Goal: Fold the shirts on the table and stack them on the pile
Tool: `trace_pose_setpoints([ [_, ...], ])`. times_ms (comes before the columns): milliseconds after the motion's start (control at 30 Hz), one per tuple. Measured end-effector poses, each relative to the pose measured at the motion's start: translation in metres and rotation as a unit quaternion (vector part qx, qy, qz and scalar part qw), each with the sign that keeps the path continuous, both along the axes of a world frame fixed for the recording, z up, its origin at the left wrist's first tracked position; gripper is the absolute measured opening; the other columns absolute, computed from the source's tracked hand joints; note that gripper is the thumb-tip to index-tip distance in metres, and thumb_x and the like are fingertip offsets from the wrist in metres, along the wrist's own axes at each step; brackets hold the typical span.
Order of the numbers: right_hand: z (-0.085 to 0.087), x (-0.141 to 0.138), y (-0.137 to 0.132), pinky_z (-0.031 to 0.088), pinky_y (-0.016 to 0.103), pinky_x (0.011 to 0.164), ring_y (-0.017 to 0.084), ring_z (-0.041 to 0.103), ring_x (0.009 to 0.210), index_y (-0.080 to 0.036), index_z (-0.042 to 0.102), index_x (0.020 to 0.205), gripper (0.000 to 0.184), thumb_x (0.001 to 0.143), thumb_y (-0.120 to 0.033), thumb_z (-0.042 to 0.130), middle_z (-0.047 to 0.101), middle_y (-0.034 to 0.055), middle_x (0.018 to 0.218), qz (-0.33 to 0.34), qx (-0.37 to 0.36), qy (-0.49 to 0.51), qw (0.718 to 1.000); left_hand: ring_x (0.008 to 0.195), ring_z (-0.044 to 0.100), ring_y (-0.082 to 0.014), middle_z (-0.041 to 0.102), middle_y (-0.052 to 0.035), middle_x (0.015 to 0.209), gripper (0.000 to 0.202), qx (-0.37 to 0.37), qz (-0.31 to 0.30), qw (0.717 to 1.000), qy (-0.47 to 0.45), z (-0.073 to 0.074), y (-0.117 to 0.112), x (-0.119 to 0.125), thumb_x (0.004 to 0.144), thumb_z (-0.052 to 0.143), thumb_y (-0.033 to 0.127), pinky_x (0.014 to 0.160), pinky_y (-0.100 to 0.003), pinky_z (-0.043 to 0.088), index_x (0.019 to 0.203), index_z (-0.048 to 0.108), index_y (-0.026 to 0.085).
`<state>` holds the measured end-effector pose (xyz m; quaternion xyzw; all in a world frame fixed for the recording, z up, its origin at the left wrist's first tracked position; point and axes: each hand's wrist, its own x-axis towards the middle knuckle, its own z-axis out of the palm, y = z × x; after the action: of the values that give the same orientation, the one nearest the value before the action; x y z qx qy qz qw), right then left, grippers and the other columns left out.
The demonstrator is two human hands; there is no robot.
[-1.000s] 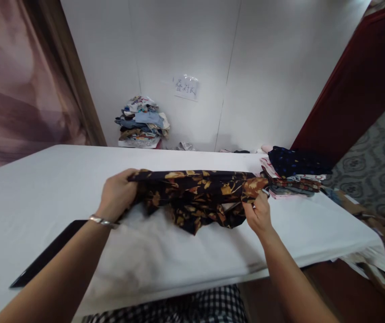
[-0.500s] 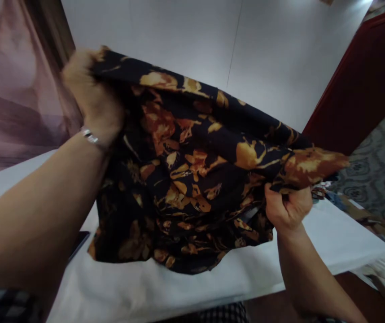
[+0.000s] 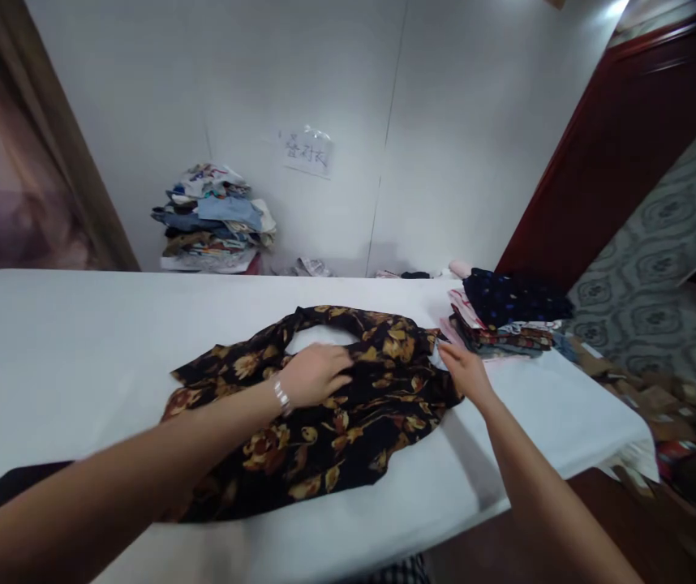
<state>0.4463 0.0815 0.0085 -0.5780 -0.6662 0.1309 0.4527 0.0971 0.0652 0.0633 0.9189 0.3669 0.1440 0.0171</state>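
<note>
A black floral shirt [image 3: 268, 450] in brown and gold lies spread on the white table, its rounded neck opening towards the wall. My left hand [image 3: 315, 375], with a silver bracelet at the wrist, is over the middle of the shirt just below the neck opening. Its fingers are loosely bent and a little apart; whether they touch the cloth is unclear. At the shirt's right edge, my right hand [image 3: 466, 371] pinches the cloth beside a pale patch [image 3: 439, 355]. My left forearm covers part of the shirt's lower left.
A tall clothes pile [image 3: 214, 219] stands against the wall at back left. Folded clothes [image 3: 506, 312] are stacked at the right, close beyond my right hand. A handwritten sign [image 3: 307, 152] hangs on the wall. The white table [image 3: 80, 349] has its front edge near me. A dark object [image 3: 10, 487] lies at the left.
The shirt, held up between both hands before, now lies on the table. My left hand has let go of its corner and moved right and down; my right hand has moved slightly left.
</note>
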Motion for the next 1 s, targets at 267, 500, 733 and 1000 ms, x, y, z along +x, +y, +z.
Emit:
trace_pose_setpoints([
  [267, -0.066, -0.004, -0.089, 0.049, 0.052, 0.096, 0.028, 0.065, 0.103, -0.030, 0.074, 0.098, 0.021, 0.080, -0.035, 0.064, 0.072, 0.0055, 0.105, 0.037, 0.048, 0.045, 0.997, 0.117, 0.053, -0.0332, 0.061, -0.0156, 0.122, 0.048, -0.060, 0.311, 0.948, -0.029, -0.070, -0.008, -0.121, 0.083, 0.045, 0.053, 0.101, -0.044, 0.042, 0.112, 0.065, 0.019],
  [500, -0.021, -0.059, -0.040, 0.043, 0.047, 0.103, 0.024, 0.061, 0.109, -0.030, 0.070, 0.109, 0.028, 0.082, -0.026, 0.061, 0.070, 0.0040, 0.111, 0.124, 0.066, -0.004, 0.990, 0.118, 0.054, -0.0332, 0.050, -0.0169, 0.138, 0.057, -0.126, 0.376, 0.917, 0.045, -0.059, 0.042, -0.106, 0.084, 0.042, 0.047, 0.098, -0.044, 0.043, 0.131, 0.052, 0.018],
  [733, 0.001, -0.101, 0.060, 0.047, 0.038, 0.088, 0.027, 0.063, 0.101, -0.026, 0.039, 0.144, 0.064, 0.084, -0.027, 0.058, 0.070, 0.0094, 0.109, 0.074, -0.170, -0.292, 0.938, 0.090, 0.065, -0.0299, 0.068, -0.0147, 0.098, 0.022, -0.138, 0.403, 0.902, 0.077, -0.053, 0.060, -0.101, 0.074, 0.053, 0.028, 0.076, -0.037, 0.050, 0.081, 0.072, 0.020],
  [1000, -0.004, -0.114, 0.131, 0.048, 0.031, 0.081, 0.025, 0.067, 0.087, -0.014, 0.073, 0.085, 0.017, 0.079, -0.016, 0.057, 0.073, 0.0129, 0.087, 0.055, -0.223, -0.247, 0.942, 0.098, 0.062, -0.0352, 0.064, -0.0190, 0.112, 0.036, -0.058, 0.466, 0.882, 0.043, -0.013, 0.070, -0.130, 0.083, 0.039, 0.032, 0.079, -0.044, 0.048, 0.095, 0.069, 0.018],
])
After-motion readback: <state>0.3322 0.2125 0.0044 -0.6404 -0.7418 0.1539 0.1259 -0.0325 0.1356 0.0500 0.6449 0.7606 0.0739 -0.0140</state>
